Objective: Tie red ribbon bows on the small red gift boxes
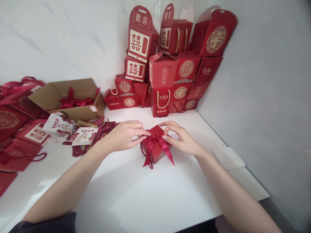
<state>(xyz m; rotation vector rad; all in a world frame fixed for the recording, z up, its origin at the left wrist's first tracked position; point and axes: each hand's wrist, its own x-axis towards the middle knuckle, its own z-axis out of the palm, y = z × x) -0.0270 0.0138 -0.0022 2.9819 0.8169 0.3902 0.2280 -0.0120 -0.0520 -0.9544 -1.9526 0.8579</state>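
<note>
Two bare forearms reach forward from dark sleeves across a white tabletop (126,197), and between the hands sits a small red gift box (157,149), tilted corner-on to the viewer and tied with a dark red satin ribbon (155,144). The ribbon crosses the top of the box, gathers into a loose bow near its centre, and trails two tails down the near side. The left hand (123,136) comes in from the left, its fingers partly curled and its fingertips at the ribbon on the box's left side. The right hand (183,139) mirrors it from the right, fingers arched and loosely bent, tips at the ribbon and the box's top right edge. Both hands are only partly open and touch the box and ribbon (whether either is actually pinching the satin, I cannot tell). Beyond the hands, against the corner of the walls, rises a stack of red gift boxes and bags (175,64) printed with gold-and-white double-happiness characters. To the left, an open cardboard carton (80,95) holds red ribbons (75,102), with printed cards (84,136) and loose ribbon scraps (104,129) lying beside it. A folded white sheet (228,158) lies at the table's right edge.
</note>
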